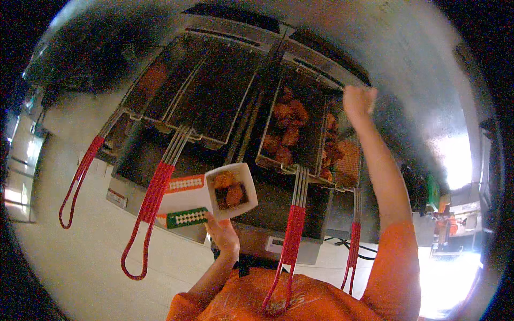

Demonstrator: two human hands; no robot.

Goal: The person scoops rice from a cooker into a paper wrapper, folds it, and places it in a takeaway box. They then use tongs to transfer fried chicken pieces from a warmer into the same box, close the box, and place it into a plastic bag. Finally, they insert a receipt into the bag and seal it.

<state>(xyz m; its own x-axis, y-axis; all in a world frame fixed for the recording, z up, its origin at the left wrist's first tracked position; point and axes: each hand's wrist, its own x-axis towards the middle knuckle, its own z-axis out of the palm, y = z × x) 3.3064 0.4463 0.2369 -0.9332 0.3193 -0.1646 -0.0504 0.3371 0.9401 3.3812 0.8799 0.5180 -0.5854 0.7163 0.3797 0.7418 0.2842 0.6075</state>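
My left hand (224, 236) grips an open paper food box (188, 202) with orange and green printed bands, tilted so its mouth faces up toward me. A few fried food pieces (231, 190) lie inside it. Stretched far forward, my right hand (359, 102) is at the back right of the fryer, over the far end of the rightmost wire basket (347, 160). Its fingers are curled; blur hides whether they hold anything. Reddish-brown fried pieces (287, 124), which look like chicken, fill much of the basket beside it, and more show in the rightmost one.
Two wire baskets (209, 104) hang on the left side of the fryer. Red-coated basket handles (158, 192) jut toward me, one (293, 236) close to my torso. Dark fryer vats (277, 200) lie below the baskets. A black cable (345, 242) runs at lower right.
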